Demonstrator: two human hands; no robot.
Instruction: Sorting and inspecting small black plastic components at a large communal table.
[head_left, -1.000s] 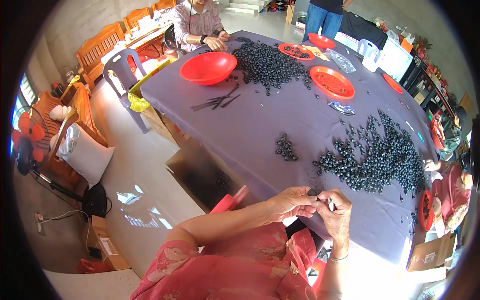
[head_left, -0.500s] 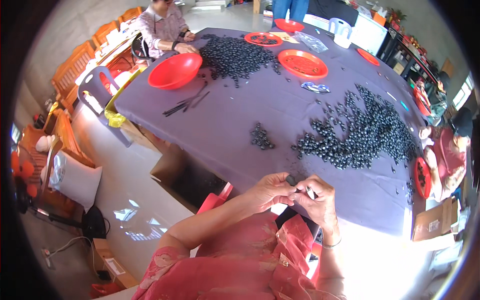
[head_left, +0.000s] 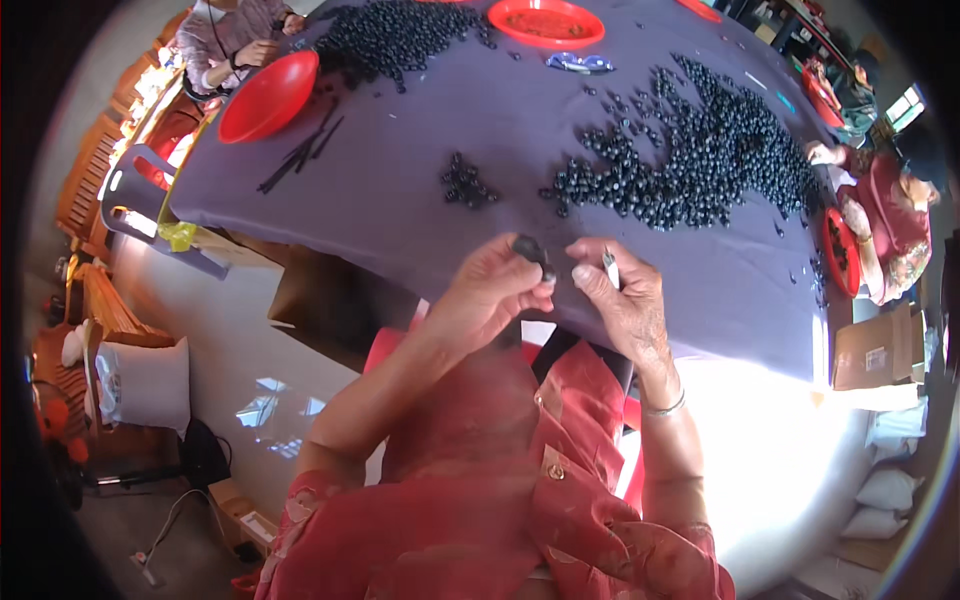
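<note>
My left hand is closed, pinching a small black rounded piece between thumb and fingers, just over the table's near edge. A second, shinier bit shows near the fingertips, too small to name. To its right and a little apart, my right hand grips a slim white tool with a greyish tip; its exact kind cannot be made out. Beyond my hands lies a small cluster of black round pieces. Farther right spreads a large heap of similar glossy black pieces.
The purple-grey cloth covers the table. A red bowl, thin black sticks, a red tray and glasses lie on it. Co-workers sit at the left and right. An open cardboard box stands below the near edge.
My hands have drawn apart; earlier they met around the black piece. The view has tipped downward, so the table sits higher in it.
</note>
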